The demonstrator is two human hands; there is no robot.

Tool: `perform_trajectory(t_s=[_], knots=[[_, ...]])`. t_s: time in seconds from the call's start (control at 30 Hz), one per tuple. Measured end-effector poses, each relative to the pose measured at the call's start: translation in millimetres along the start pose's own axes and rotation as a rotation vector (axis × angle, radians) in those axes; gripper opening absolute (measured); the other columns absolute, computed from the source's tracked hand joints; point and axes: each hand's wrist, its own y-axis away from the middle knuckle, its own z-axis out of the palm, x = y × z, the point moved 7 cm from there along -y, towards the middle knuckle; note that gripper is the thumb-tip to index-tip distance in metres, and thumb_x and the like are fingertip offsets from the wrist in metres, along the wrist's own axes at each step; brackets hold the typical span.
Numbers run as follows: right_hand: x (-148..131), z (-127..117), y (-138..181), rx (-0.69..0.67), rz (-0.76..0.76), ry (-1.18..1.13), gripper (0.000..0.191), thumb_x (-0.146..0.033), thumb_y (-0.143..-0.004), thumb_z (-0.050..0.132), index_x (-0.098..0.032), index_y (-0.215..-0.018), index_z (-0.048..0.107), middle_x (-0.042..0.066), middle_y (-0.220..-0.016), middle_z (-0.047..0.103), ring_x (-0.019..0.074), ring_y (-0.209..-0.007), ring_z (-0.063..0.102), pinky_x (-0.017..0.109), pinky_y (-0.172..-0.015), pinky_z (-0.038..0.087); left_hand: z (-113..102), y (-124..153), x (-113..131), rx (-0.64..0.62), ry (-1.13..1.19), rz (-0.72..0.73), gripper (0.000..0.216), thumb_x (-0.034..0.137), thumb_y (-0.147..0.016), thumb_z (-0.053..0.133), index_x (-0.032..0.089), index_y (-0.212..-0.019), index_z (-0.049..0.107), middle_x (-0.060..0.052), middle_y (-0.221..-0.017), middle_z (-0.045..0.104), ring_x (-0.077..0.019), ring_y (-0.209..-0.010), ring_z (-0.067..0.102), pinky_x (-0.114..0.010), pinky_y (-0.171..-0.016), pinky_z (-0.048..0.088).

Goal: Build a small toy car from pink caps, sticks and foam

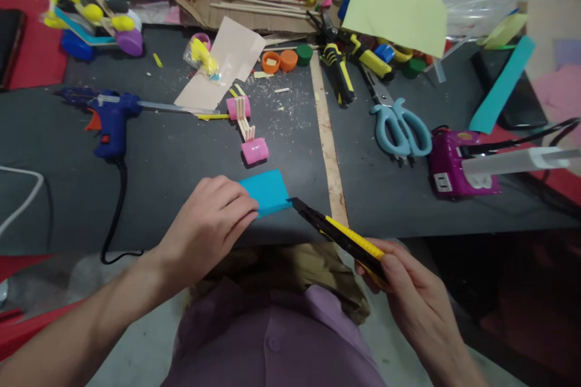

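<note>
Near the front edge of the table lies a folded piece of blue paper (269, 191). My left hand (216, 211) presses on its left end, fingers together and curled over it. A yellow and black utility knife (347, 234) is gripped in my right hand (408, 284), thumb along the handle. Its blade tip meets the right edge of the blue paper. Just beyond the paper, two pink cylinders (255, 150) are joined by thin pale sticks (245, 124).
A blue glue gun (113, 121) rests at left, its cord hanging over the edge. Light-blue scissors (397, 130), pliers (338, 72) and a purple power socket block (447, 163) lie at right. Coloured caps (288, 60), beige paper (238, 48) and a yellow-green sheet (394, 9) are farther back.
</note>
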Motion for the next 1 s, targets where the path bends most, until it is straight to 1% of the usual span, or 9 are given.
perform_trajectory(t_s=[0.07, 0.17, 0.23, 0.33, 0.47, 0.57, 0.67, 0.83, 1.0], knots=[[-2, 0, 0, -0.014, 0.002, 0.013, 0.040, -0.058, -0.096, 0.057, -0.023, -0.098, 0.076, 0.003, -0.074, 0.066, 0.0157, -0.060, 0.061, 0.023, -0.054, 0.052, 0, -1, -1, -0.011, 0.006, 0.050, 0.013, 0.015, -0.101, 0.052, 0.016, -0.100, 0.065, -0.006, -0.092, 0.068, -0.0204, -0.083, 0.053, -0.035, -0.072, 0.037], [-4, 0, -1, -0.047, 0.016, 0.040, 0.043, -0.058, -0.097, 0.054, -0.022, -0.097, 0.077, 0.004, -0.070, 0.066, 0.0174, -0.061, 0.062, 0.024, -0.052, 0.049, 4, -1, 1, -0.069, 0.067, 0.151, 0.022, 0.010, -0.101, 0.047, 0.018, -0.107, 0.067, -0.005, -0.093, 0.067, -0.0200, -0.084, 0.051, -0.034, -0.073, 0.038], [-5, 1, -2, -0.072, 0.028, 0.041, 0.043, -0.058, -0.097, 0.054, -0.022, -0.096, 0.077, 0.004, -0.068, 0.066, 0.0181, -0.061, 0.062, 0.025, -0.053, 0.049, 5, -1, 0, -0.104, 0.096, 0.177, 0.026, 0.011, -0.101, 0.045, 0.021, -0.108, 0.068, -0.004, -0.094, 0.066, -0.0193, -0.085, 0.051, -0.033, -0.073, 0.038], [-6, 3, -4, -0.109, 0.052, 0.022, 0.044, -0.059, -0.096, 0.056, -0.021, -0.093, 0.077, 0.003, -0.065, 0.064, 0.0176, -0.058, 0.060, 0.025, -0.051, 0.048, 4, -2, -1, -0.106, 0.072, 0.234, 0.030, 0.014, -0.103, 0.041, 0.023, -0.114, 0.068, -0.004, -0.096, 0.066, -0.0188, -0.086, 0.052, -0.033, -0.072, 0.037], [-5, 6, -5, -0.135, 0.107, 0.004, 0.048, -0.063, -0.094, 0.056, -0.020, -0.089, 0.076, 0.003, -0.061, 0.061, 0.0153, -0.052, 0.053, 0.024, -0.044, 0.040, 6, -6, 1, -0.134, 0.036, 0.321, 0.033, 0.013, -0.104, 0.039, 0.023, -0.122, 0.066, -0.004, -0.090, 0.063, -0.0189, -0.081, 0.048, -0.033, -0.069, 0.035], [-2, 9, -3, -0.163, 0.146, -0.006, 0.047, -0.062, -0.095, 0.056, -0.019, -0.092, 0.075, 0.001, -0.060, 0.059, 0.0128, -0.049, 0.046, 0.024, -0.043, 0.034, 9, -7, 0, -0.162, 0.048, 0.324, 0.034, 0.011, -0.104, 0.040, 0.022, -0.125, 0.064, -0.004, -0.090, 0.062, -0.0191, -0.081, 0.045, -0.033, -0.069, 0.034], [-2, 11, -3, -0.178, 0.149, -0.005, 0.045, -0.060, -0.096, 0.056, -0.019, -0.094, 0.075, 0.000, -0.059, 0.057, 0.0119, -0.050, 0.045, 0.023, -0.044, 0.031, 10, -7, -1, -0.164, 0.073, 0.315, 0.034, 0.011, -0.103, 0.042, 0.021, -0.130, 0.061, -0.004, -0.090, 0.061, -0.0192, -0.081, 0.045, -0.033, -0.070, 0.034], [-6, 7, -4, -0.153, 0.081, 0.071, 0.044, -0.058, -0.096, 0.056, -0.019, -0.090, 0.075, 0.001, -0.061, 0.058, 0.0130, -0.054, 0.051, 0.022, -0.047, 0.037, 12, -5, -1, -0.173, 0.075, 0.313, 0.035, 0.011, -0.104, 0.043, 0.020, -0.134, 0.058, -0.004, -0.087, 0.060, -0.0200, -0.080, 0.043, -0.034, -0.069, 0.034], [-4, 4, -4, -0.157, 0.069, 0.131, 0.044, -0.057, -0.097, 0.055, -0.019, -0.090, 0.075, 0.001, -0.062, 0.060, 0.0136, -0.055, 0.053, 0.022, -0.048, 0.040, 12, -4, 1, -0.185, 0.066, 0.319, 0.036, 0.009, -0.102, 0.045, 0.015, -0.135, 0.056, -0.005, -0.085, 0.061, -0.0207, -0.079, 0.044, -0.035, -0.068, 0.036]])
